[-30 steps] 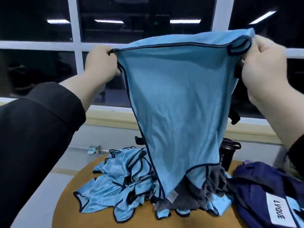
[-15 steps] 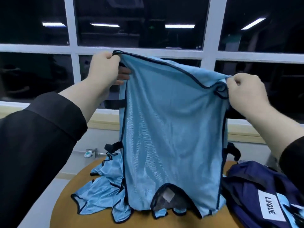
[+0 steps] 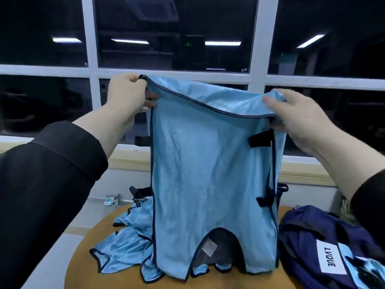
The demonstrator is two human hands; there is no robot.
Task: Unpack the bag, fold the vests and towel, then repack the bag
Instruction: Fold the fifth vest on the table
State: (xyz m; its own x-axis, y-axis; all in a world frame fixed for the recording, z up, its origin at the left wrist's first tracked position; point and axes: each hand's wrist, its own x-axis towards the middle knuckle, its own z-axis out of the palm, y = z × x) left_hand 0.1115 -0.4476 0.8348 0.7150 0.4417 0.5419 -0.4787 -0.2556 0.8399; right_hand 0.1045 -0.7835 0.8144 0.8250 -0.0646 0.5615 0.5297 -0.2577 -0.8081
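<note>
At the near edge of the view, two dark sleeves reach forward. Left hand point(image 3: 127, 94) is clenched on the top left corner of a vest point(image 3: 212, 174); right hand point(image 3: 300, 115) pinches the top right corner, thumb in front and fingers behind the cloth. Vest hangs upside down between them, neck opening at the bottom, its lower edge touching or just above the bench point(image 3: 87, 265); which cannot be told. The spread two-corner hold appears intended to let the cloth fall flat and square before a fold is made. Black straps stick out from both side edges and could catch in a fold.

Beyond the vest, on the bench, lies a heap of unfolded vests point(image 3: 127, 243), left of centre. Bag point(image 3: 325, 247), dark blue with a white label, sits at the right, just beside the hanging vest. Towel is not clearly identifiable. Folding seems barely begun; repacking not yet started. Window point(image 3: 173, 34) stands behind, well apart.
</note>
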